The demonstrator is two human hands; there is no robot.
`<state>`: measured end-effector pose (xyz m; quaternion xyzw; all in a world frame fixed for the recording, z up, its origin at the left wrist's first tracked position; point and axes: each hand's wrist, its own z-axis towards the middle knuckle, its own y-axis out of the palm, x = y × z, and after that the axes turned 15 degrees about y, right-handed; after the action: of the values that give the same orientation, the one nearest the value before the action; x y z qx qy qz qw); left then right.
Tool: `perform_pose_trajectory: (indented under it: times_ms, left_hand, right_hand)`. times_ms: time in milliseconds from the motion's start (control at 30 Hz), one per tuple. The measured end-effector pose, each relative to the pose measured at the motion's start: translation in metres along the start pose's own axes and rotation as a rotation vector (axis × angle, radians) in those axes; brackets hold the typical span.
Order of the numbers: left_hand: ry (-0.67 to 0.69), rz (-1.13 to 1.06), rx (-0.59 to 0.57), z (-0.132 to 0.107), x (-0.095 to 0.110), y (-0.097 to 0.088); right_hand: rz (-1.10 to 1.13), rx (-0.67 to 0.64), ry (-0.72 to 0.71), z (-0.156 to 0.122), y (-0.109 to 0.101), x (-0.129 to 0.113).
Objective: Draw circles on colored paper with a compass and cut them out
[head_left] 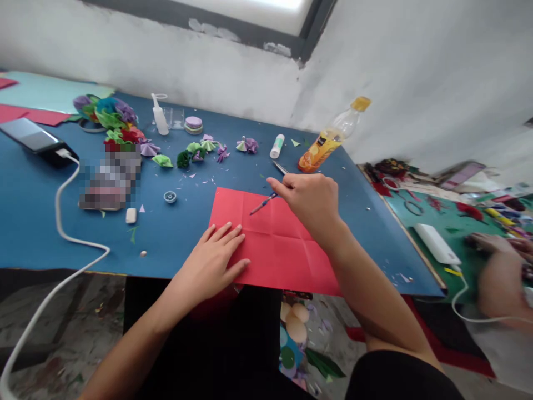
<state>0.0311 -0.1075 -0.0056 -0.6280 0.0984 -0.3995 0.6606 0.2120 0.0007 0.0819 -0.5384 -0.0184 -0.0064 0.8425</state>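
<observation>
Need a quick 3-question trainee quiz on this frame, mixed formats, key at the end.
1. True or false: the left hand lies flat on the red paper.
2. What does the right hand hold over the red paper?
A. a pen
B. a glue stick
C. a phone
3. Fill in: the bottle with the yellow cap holds an ______ coloured drink and leans near the wall behind the blue table.

Key
1. True
2. A; the glue stick stands untouched further back, and the phone lies at the far left.
3. orange
</observation>
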Motion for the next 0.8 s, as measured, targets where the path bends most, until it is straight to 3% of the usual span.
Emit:
perform_pose_trajectory:
  times_ms: [333, 600, 800]
  left_hand:
    - [0.019, -0.006, 0.044, -0.001, 0.000, 0.001]
    - [0.015, -0.013, 0.044, -0.001, 0.001, 0.001]
    - [0.014, 0.000, 0.030, -0.001, 0.001, 0.000]
  right_hand:
    - [0.046, 0.055, -0.159, -0.017, -0.001, 0.010]
    - [0.244, -0.034, -0.061, 0.007, 0.010, 0.030]
    - [0.354, -0.121, -0.041, 0.024, 0.020, 0.028]
